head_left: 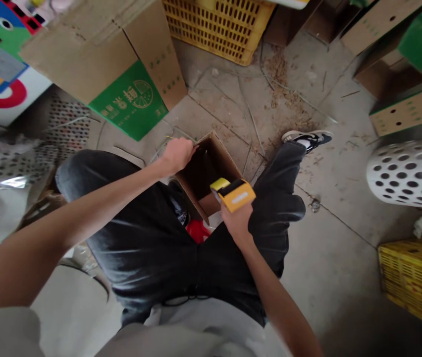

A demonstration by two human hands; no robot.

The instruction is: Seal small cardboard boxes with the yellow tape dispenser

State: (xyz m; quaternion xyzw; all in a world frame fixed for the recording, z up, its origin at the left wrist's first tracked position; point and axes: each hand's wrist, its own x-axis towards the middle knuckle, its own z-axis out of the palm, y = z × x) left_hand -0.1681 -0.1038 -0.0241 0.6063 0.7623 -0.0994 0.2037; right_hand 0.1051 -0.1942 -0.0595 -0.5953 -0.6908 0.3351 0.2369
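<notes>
Right hand (237,223) grips tape dispenser (233,196) above cardboard box (205,171).

One tape dispenser (233,195), roughly five cardboard boxes (227,161).

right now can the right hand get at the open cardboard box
Probably yes: the right hand, gripping a yellow tape dispenser, sits right by the cardboard box's open top, with nothing between them.

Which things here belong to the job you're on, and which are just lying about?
In use:
- open brown cardboard box, at the left hand
- yellow-and-black tape dispenser, held in the right hand

Lying about:
- yellow plastic crate
- white perforated cylinder
- cardboard box with green printed panel
</notes>
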